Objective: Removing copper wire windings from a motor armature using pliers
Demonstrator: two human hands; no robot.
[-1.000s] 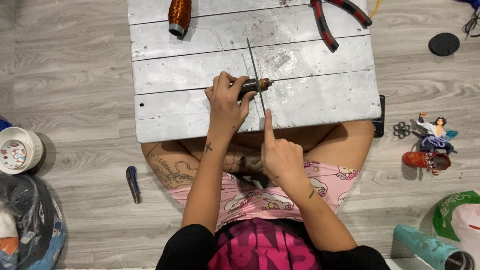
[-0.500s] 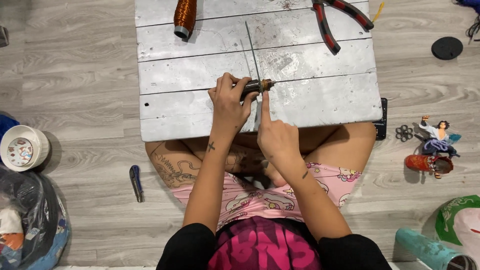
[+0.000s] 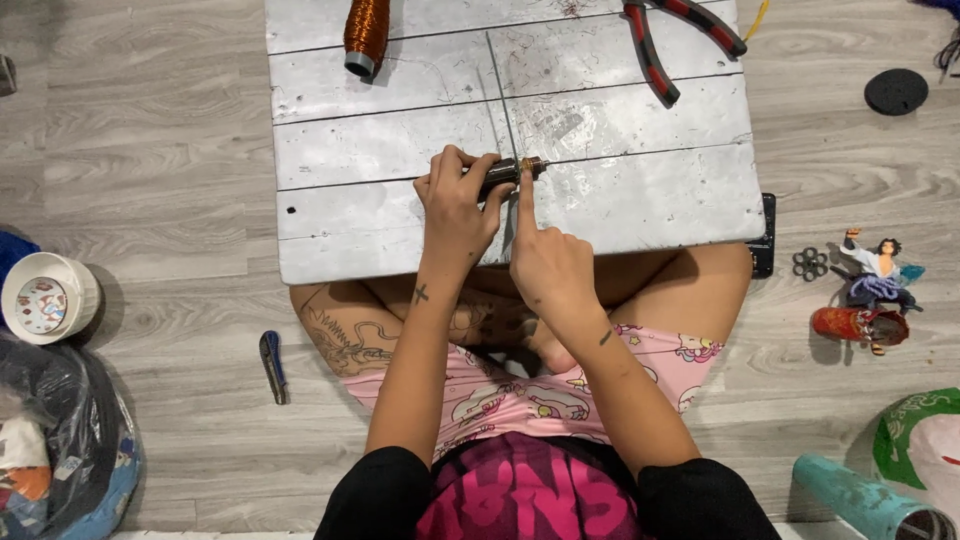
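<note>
From the head camera, your left hand [image 3: 455,205] was wrapped around a small dark cylinder [image 3: 505,172] near the middle of the grey plank board [image 3: 640,190]; your right hand [image 3: 548,262] had its index finger stretched to twelve o'clock, tip pressing beside the cylinder's coppery end, other fingers curled; a thin rod [image 3: 500,90] ran off towards twelve; I judged the fingertip could slip; the cylinder might then roll.
</note>
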